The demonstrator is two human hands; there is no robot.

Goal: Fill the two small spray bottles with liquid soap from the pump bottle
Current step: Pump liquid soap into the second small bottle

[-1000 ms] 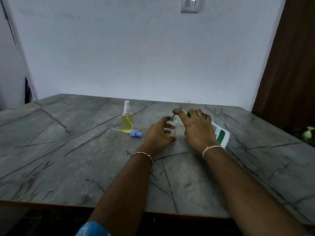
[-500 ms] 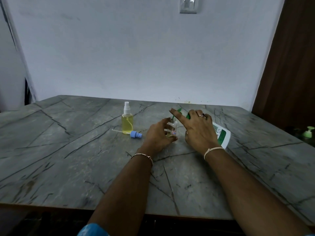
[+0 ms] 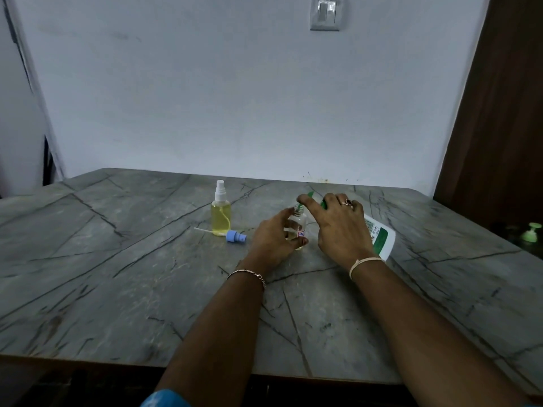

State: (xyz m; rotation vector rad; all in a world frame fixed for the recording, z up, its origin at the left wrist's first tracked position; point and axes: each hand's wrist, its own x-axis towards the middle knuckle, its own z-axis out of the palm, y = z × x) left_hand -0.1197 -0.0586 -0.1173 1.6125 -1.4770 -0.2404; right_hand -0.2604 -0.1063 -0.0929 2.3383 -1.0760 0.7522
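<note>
I see one spray bottle [image 3: 221,214] full and capped. My left hand [image 3: 273,239] fingers clamp the second bottle [image 3: 296,227], seemingly barely filled. My right hand [image 3: 340,227] fingers grip the pump bottle [image 3: 380,239].

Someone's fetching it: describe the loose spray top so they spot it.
On the grey table, find the white-capped bottle of yellow liquid. The spray top lies on its side at its foot, the only blue piece, trailing a thin white tube.
</note>
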